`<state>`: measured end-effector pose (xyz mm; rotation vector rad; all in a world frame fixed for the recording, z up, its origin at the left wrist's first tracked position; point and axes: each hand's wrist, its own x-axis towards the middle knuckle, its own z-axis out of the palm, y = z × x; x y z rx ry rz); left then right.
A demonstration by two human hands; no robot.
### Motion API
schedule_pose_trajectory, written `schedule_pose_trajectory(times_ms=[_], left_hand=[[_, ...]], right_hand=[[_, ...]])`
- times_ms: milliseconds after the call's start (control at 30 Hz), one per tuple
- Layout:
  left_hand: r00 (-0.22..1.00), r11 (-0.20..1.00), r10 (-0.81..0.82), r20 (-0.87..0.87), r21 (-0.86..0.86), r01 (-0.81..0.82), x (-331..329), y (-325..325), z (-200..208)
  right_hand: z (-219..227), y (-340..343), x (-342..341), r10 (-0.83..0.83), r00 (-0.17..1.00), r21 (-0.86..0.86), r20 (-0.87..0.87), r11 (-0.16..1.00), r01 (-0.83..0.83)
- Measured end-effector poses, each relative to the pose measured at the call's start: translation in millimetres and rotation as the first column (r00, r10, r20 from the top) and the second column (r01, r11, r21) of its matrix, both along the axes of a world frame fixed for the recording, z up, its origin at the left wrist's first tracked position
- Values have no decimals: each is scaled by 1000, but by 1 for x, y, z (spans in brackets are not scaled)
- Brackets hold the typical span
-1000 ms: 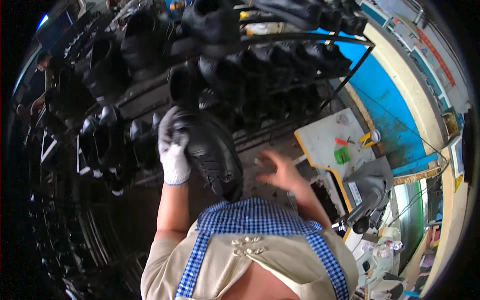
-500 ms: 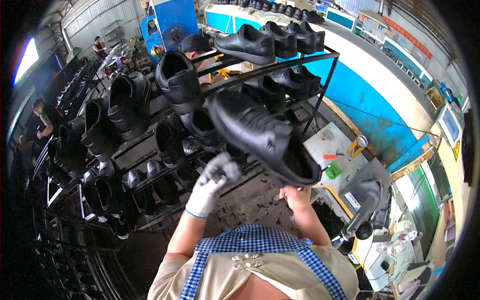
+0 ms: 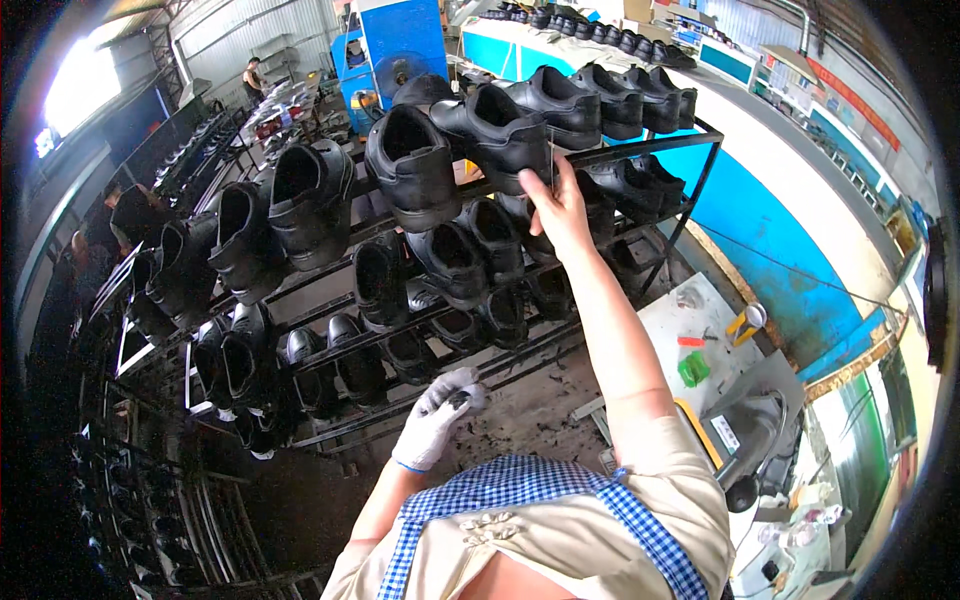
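A black low-cut shoe (image 3: 497, 148), in midair half a second ago, now sits apparently placed on the far metal rack (image 3: 668, 143), bare right hand (image 3: 563, 214) at its near end, gloved left hand (image 3: 430, 420) loosely curled nearer, either grip's hold unclear.

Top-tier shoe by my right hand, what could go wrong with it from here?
The shoe might slip or tip: only the right hand is at its heel, while the gloved left hand is lower and away from it. A sideways nudge could knock the neighbouring shoe close to its left. The rack has bars with gaps, so a poorly seated shoe could perhaps drop through.
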<state>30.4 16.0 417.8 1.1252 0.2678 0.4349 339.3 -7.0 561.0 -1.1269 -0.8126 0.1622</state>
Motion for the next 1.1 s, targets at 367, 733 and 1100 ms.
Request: schedule_pose_trajectory(times_ms=[367, 733, 1100], left_hand=[[987, 968, 159, 10, -201, -153, -17, -8, -15], [992, 990, -9, -124, -143, -9, 9, -14, -10], [989, 975, 27, 148, 214, -59, 31, -11, 16]], right_hand=[[28, 0, 104, -598, 579, -311, 554, 496, 810], [8, -68, 106, -611, 708, 55, 355, 769, 637], [-23, -222, -76, -579, 701, 194, 417, 810, 553]])
